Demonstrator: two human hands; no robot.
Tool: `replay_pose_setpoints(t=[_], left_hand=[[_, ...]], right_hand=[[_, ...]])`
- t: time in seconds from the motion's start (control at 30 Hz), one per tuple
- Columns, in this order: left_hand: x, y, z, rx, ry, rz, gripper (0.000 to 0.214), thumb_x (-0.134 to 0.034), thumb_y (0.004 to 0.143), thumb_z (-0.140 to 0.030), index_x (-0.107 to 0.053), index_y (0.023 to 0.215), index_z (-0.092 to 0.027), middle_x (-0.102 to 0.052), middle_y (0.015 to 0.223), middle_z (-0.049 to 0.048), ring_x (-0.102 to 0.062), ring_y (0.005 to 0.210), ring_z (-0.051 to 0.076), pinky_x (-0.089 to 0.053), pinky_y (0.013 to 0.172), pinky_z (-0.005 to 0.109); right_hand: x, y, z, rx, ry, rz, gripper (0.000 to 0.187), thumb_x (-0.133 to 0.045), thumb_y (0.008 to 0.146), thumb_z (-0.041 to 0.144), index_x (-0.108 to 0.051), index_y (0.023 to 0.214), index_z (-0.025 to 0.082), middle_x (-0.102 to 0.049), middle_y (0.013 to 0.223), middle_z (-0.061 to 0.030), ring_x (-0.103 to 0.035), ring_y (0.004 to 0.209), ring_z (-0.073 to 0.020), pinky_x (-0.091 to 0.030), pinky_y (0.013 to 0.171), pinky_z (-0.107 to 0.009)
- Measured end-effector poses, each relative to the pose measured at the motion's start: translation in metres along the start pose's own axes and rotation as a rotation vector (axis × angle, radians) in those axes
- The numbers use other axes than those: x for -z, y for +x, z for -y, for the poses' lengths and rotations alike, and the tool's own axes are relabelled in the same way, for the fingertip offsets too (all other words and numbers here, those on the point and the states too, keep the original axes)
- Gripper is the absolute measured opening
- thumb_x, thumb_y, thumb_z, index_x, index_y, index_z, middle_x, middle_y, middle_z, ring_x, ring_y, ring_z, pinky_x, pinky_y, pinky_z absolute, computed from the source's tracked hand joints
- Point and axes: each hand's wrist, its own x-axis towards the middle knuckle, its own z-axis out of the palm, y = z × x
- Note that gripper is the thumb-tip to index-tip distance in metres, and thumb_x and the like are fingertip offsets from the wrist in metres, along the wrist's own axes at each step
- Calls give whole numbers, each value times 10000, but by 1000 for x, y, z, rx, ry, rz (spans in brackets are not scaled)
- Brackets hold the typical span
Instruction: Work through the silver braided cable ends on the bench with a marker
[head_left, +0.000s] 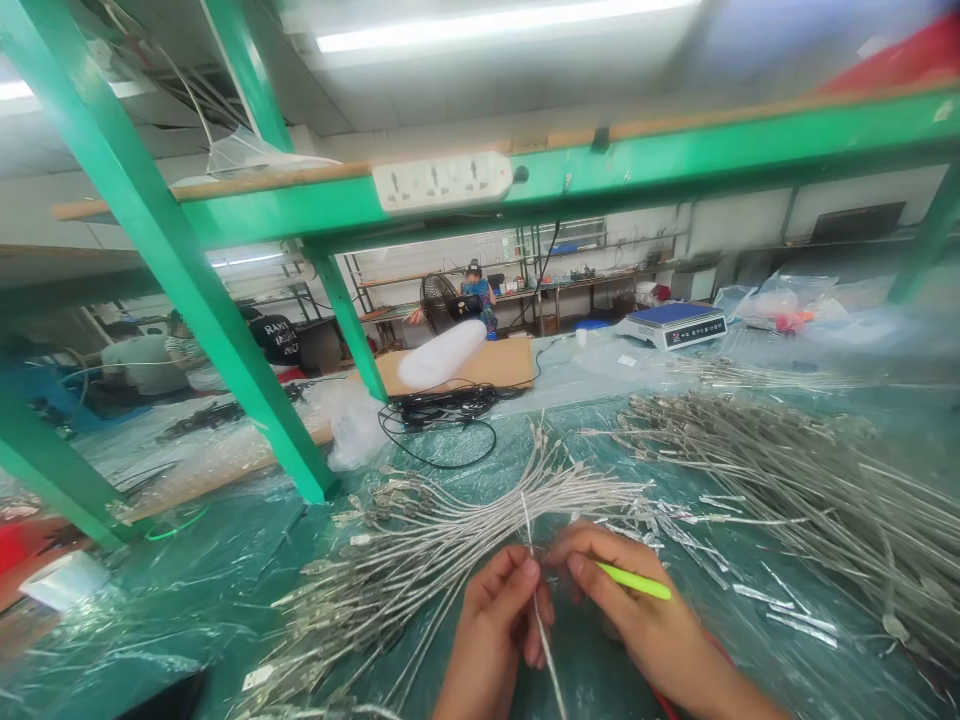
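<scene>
My left hand (499, 625) is closed in a pinch on a single thin white wire (531, 535) that runs up between both hands. My right hand (637, 605) is closed too, its fingertips meeting the left at the same wire, and a thin yellow-green stick (636, 581) lies across its fingers. Just beyond my hands a fanned bundle of white wires with metal terminals (450, 520) lies on the plastic-covered bench (225, 590).
A large heap of similar wires (787, 470) spreads to the right. Green frame posts (195, 280) rise at left, with a power strip (442, 182) on the crossbar. Behind lie black cables (442, 408), cardboard, a scale (673, 325), plastic bags and seated people.
</scene>
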Motion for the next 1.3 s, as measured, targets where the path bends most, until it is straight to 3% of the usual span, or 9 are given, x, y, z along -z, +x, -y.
replay_pose_setpoints(t=[0.23,0.43,0.6,1.3], left_hand=[[-6,-5,-4,-27,-24,-27,200,-555,885,-296,-570,745,-155,-565,538,-33,-323,320,27,-231,367,185],[-9,-6,-7,-26,-30,-62,188,-579,866,-311,-589,767,-152,-568,539,-29,-310,318,28,-252,366,185],[-4,-3,-4,5,-29,-26,237,-618,831,-371,-589,728,-159,-577,529,-24,-333,308,34,-251,360,188],[-3,-3,1,-13,34,-4,222,-580,861,-334,-580,733,-152,-572,530,-26,-346,304,37,-240,336,184]], right_hand=[[3,0,-1,34,14,38,227,-487,939,259,-679,828,210,-601,750,-1,-560,689,-144,-431,638,-234],[1,1,-1,3,13,-6,247,-490,933,297,-694,823,210,-602,729,-9,-555,653,-151,-440,614,-247],[1,3,-1,-21,40,0,246,-494,930,316,-699,837,215,-597,728,-5,-555,649,-150,-449,614,-245],[0,-2,1,-14,99,26,240,-487,940,289,-684,831,204,-608,750,-9,-570,680,-151,-449,646,-244]])
